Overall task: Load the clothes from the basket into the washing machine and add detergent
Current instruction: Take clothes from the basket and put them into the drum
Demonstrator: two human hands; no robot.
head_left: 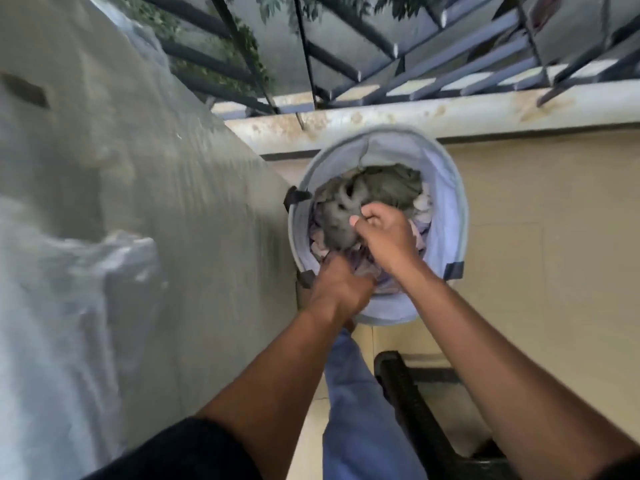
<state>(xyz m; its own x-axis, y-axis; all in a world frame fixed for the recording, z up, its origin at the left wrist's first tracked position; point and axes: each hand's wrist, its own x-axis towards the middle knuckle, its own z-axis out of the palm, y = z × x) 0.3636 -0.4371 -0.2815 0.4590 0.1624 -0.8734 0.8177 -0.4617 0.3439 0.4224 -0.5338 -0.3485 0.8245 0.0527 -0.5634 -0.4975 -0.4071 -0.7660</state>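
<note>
both hands in the basket (446, 188) — right hand (384, 233) and left hand (341, 289) each gripping clothes (388, 188).

Two bare forearms reach forward from the bottom of the frame; neither wrist carries a watch, band or ring that can be made out; the left hand (341, 289) and the right hand (386, 233) are both ungloved; a black short sleeve (180, 452) covers the left upper arm, ending above the elbow; a sliver of the same dark fabric shows at the lower right corner; a blue trouser leg (356, 410), loose and slightly creased, hangs between the arms.
</note>
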